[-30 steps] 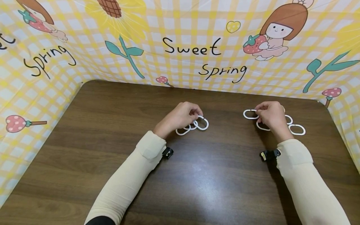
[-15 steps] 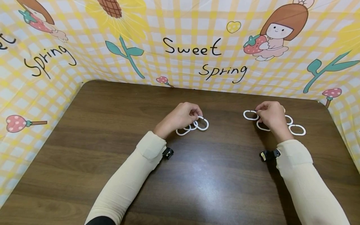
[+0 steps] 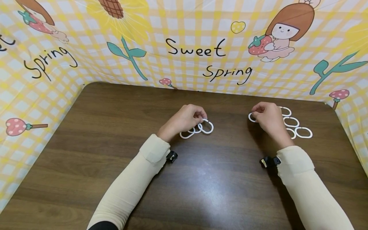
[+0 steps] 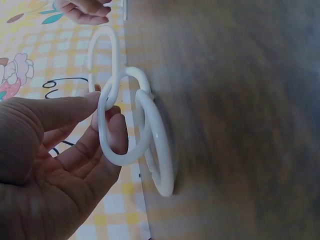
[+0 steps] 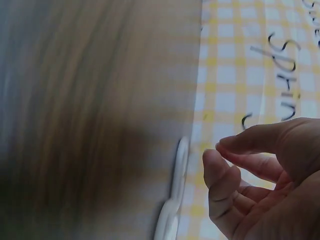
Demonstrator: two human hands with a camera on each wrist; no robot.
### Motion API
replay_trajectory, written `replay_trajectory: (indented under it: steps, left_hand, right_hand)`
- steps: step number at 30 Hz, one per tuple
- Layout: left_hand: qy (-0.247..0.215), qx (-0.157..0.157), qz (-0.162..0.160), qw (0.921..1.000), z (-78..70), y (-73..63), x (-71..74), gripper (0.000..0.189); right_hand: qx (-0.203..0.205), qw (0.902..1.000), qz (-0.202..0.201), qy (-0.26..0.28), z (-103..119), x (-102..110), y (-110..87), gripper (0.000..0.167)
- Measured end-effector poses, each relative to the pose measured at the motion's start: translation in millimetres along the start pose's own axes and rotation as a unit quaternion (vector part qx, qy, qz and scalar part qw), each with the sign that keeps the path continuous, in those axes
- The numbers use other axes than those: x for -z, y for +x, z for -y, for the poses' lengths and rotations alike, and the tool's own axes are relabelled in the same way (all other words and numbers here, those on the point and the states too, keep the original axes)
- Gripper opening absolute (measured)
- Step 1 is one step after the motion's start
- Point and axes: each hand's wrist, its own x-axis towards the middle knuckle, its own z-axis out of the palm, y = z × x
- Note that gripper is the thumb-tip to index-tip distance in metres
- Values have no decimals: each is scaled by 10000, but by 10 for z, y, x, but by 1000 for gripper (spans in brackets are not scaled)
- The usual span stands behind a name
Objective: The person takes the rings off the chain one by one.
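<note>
In the head view my left hand (image 3: 188,117) is over the middle of the table. Its thumb and fingertips pinch a short chain of white C-shaped plastic links. The left wrist view has an upper link (image 4: 115,60) looped through a lower link (image 4: 117,159) at the pinch, and another link (image 4: 161,140) hangs or rests at the table surface. My right hand (image 3: 269,118) hovers over a loose white link (image 3: 249,117) at the right, partly covering it. In the right wrist view its thumb and forefinger are close together, with nothing visible between them, beside white links (image 5: 182,155) on the table.
To the right of the right hand lie several more loose white links (image 3: 311,132), some partly behind the wrist. A brown wood-grain table (image 3: 218,185) reaches back to a yellow checked cloth (image 3: 184,19) hanging behind and at the sides.
My right hand has shifted left, uncovering links behind it and now covering part of the leftmost one. The left hand and its chain stay in place.
</note>
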Motion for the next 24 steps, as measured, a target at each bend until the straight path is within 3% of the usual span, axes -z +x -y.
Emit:
replay_trajectory:
  steps: [13,24]
  left_hand:
    - [-42,3,-88,10000,5,-5,-1,13]
    - [-64,24,-220,9997,5,8,10,10]
  right_hand:
    - [720,9969,227,237,442,-196,-114,12]
    - [647,9872,825,1203,711,-409,-196,13]
